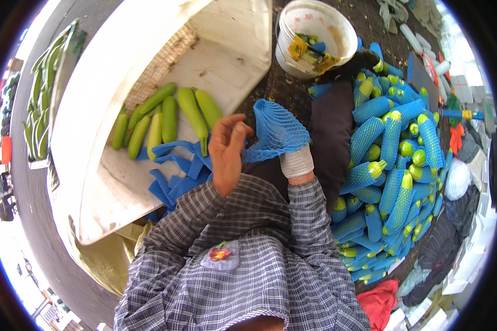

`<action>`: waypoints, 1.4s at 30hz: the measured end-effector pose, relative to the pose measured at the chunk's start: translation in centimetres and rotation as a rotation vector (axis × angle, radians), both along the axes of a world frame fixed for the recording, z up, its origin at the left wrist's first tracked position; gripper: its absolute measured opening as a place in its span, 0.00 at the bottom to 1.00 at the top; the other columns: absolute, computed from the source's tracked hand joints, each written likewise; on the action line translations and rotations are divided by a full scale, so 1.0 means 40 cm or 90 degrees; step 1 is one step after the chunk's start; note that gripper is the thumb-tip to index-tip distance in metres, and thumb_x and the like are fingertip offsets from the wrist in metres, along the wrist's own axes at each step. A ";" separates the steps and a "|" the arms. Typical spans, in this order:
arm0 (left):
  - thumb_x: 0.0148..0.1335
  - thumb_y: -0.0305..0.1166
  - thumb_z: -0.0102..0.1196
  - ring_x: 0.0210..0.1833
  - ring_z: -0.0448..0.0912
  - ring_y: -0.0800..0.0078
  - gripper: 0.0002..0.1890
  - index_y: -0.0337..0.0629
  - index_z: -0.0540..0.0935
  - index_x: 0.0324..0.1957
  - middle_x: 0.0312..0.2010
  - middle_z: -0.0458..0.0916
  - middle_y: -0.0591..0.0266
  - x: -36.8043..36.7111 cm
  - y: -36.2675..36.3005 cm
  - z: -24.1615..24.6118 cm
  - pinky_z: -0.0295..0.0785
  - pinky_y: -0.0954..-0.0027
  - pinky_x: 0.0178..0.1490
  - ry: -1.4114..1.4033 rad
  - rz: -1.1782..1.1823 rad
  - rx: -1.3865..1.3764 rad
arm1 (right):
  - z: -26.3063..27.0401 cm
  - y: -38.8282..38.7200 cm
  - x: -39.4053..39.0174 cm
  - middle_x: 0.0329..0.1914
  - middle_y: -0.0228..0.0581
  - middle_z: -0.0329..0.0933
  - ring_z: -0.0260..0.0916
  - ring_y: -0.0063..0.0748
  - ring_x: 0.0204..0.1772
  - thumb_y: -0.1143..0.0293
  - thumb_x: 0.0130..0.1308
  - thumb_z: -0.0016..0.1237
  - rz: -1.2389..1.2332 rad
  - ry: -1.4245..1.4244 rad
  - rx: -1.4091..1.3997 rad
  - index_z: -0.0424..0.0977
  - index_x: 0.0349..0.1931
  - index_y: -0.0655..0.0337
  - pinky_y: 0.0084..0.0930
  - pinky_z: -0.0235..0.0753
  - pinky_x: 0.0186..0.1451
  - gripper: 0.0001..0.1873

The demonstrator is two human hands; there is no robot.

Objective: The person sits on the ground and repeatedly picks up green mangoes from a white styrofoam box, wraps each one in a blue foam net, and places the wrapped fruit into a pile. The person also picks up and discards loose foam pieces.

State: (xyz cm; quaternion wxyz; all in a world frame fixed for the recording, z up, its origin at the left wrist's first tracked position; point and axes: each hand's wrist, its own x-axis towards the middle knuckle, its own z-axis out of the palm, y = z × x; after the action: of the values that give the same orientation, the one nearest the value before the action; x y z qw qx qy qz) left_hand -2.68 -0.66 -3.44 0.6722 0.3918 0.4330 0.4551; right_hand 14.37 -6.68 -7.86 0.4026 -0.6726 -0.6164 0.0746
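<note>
My right hand is inside a blue foam net sleeve (281, 130), which spreads over its hidden fingers; a whitish glove cuff or wrap (297, 162) shows at the wrist. Just left of it is my bare left hand (228, 151), fingers partly curled and apart, with nothing visible in them. The sleeve's lower left edge comes close to this hand; whether they touch I cannot tell. Beyond my left hand, several pale green zucchini (170, 120) lie in a large white plastic tub (227, 53). Flattened blue net sleeves (186, 165) lie at the tub's near side, partly behind my left forearm.
Zucchini in blue net sleeves (393, 178) form a big pile to my right, beside my dark-trousered leg (329, 136). A white bucket (288, 53) with scraps stands ahead. Long green vegetables (43, 99) fill a crate at far left. Red cloth (379, 304) lies at lower right.
</note>
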 end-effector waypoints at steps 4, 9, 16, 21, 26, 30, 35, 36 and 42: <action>0.81 0.32 0.63 0.41 0.74 0.88 0.11 0.37 0.82 0.57 0.42 0.81 0.71 0.044 -0.120 -0.007 0.70 0.79 0.46 -0.008 -0.198 -0.030 | -0.062 -0.030 0.043 0.66 0.47 0.85 0.83 0.47 0.67 0.74 0.76 0.57 -0.046 0.222 -0.246 0.82 0.64 0.61 0.39 0.83 0.66 0.19; 0.81 0.31 0.62 0.40 0.74 0.86 0.11 0.36 0.82 0.57 0.42 0.82 0.71 0.064 -0.151 -0.044 0.71 0.79 0.44 0.019 -0.167 -0.058 | -0.063 0.031 0.069 0.69 0.45 0.83 0.81 0.40 0.72 0.75 0.77 0.57 0.065 0.294 -0.105 0.77 0.69 0.69 0.33 0.83 0.73 0.22; 0.73 0.50 0.69 0.69 0.79 0.50 0.39 0.26 0.75 0.73 0.73 0.74 0.35 -0.236 0.359 -0.499 0.76 0.51 0.71 0.595 0.188 0.066 | 0.035 0.013 0.049 0.83 0.57 0.66 0.65 0.59 0.85 0.81 0.76 0.58 0.054 1.002 -0.223 0.63 0.81 0.67 0.57 0.79 0.78 0.34; 0.61 0.33 0.80 0.69 0.80 0.56 0.41 0.23 0.75 0.71 0.70 0.78 0.41 -0.290 0.531 -0.593 0.83 0.54 0.64 0.240 0.058 -0.294 | 0.033 -0.027 0.018 0.89 0.42 0.62 0.68 0.44 0.82 0.76 0.76 0.62 0.111 0.965 -0.278 0.60 0.84 0.66 0.36 0.82 0.76 0.40; 0.55 0.24 0.80 0.67 0.80 0.59 0.37 0.33 0.80 0.69 0.64 0.82 0.52 -0.168 0.394 -0.251 0.81 0.56 0.67 0.347 -0.127 0.148 | 0.115 0.021 0.081 0.85 0.44 0.67 0.72 0.44 0.79 0.75 0.75 0.62 0.164 0.609 -0.306 0.65 0.80 0.66 0.35 0.81 0.75 0.36; 0.54 0.22 0.76 0.69 0.78 0.57 0.39 0.35 0.78 0.71 0.63 0.82 0.54 -0.092 0.273 -0.027 0.74 0.53 0.75 0.353 -0.418 0.656 | 0.129 0.064 0.062 0.81 0.45 0.71 0.74 0.44 0.76 0.73 0.74 0.62 0.193 0.254 -0.245 0.69 0.77 0.65 0.34 0.81 0.75 0.33; 0.60 0.24 0.75 0.70 0.77 0.60 0.36 0.35 0.77 0.70 0.65 0.80 0.56 -0.088 0.069 0.098 0.71 0.56 0.75 0.075 -0.555 0.412 | 0.163 -0.034 0.005 0.77 0.46 0.76 0.78 0.44 0.72 0.72 0.73 0.62 0.213 0.129 -0.134 0.74 0.73 0.65 0.33 0.80 0.74 0.29; 0.68 0.28 0.74 0.67 0.78 0.66 0.28 0.35 0.78 0.67 0.62 0.82 0.59 -0.068 -0.005 0.120 0.72 0.61 0.72 -0.173 -0.473 0.041 | 0.126 -0.030 0.003 0.76 0.47 0.77 0.78 0.44 0.72 0.71 0.73 0.62 0.235 0.139 -0.113 0.75 0.72 0.65 0.33 0.80 0.74 0.28; 0.72 0.32 0.73 0.41 0.79 0.79 0.14 0.35 0.84 0.50 0.47 0.84 0.65 -0.074 -0.080 0.013 0.76 0.72 0.45 0.028 -0.048 -0.040 | 0.426 -0.264 -0.096 0.52 0.48 0.87 0.87 0.46 0.42 0.68 0.64 0.71 0.251 -0.212 0.014 0.85 0.52 0.58 0.37 0.89 0.45 0.16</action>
State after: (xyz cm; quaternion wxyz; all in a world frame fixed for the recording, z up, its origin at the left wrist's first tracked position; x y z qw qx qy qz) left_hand -5.63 -3.87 -2.93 0.6912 0.3967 0.4466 0.4067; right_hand 10.51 -17.22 9.17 0.2804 -0.5379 -0.7943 0.0332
